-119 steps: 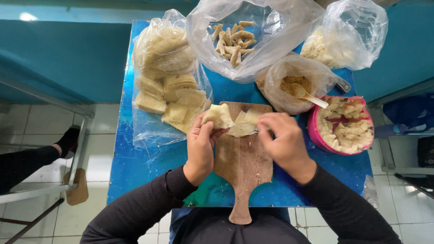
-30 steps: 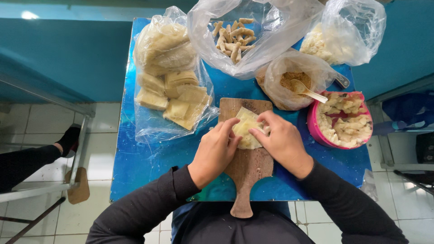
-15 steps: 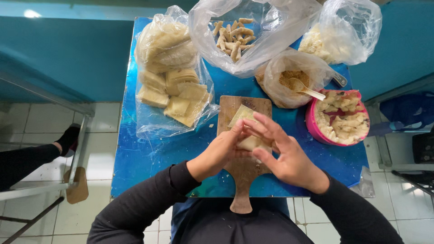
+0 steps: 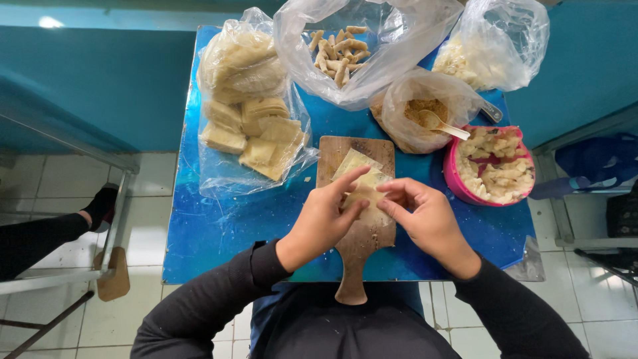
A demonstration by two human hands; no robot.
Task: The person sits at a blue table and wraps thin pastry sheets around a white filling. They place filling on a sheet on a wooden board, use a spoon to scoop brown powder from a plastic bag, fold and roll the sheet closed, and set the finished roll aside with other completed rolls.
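Both hands are working a pale dough wrapper (image 4: pixel 364 193) right over the wooden cutting board (image 4: pixel 355 229), which sits at the near middle of the blue bench (image 4: pixel 219 226) with its handle pointing back toward the person. The left hand (image 4: pixel 322 223) has its fingers (image 4: pixel 351 178) pinched on the wrapper's left edge, index stretched out across the top, and the right hand (image 4: pixel 425 219) has its fingers (image 4: pixel 393 188) curled in, gripping the right edge, so the thing is held between the two of them just above the board. Another flat wrapper (image 4: pixel 350 161) lies on the board just behind it. To the right of the board is a pink bowl (image 4: pixel 452 179) of chunky pale filling, and just behind that a small plastic bag of brown crumbs (image 4: pixel 415 110) with a spoon (image 4: pixel 442 124) sticking out. On the left there's a clear bag of stacked square wrappers (image 4: pixel 256 126). At the back, a big open bag of finished rolled pieces (image 4: pixel 339 50) and another bag of pale stuff (image 4: pixel 492 46) in the far right corner, can't tell what exactly.
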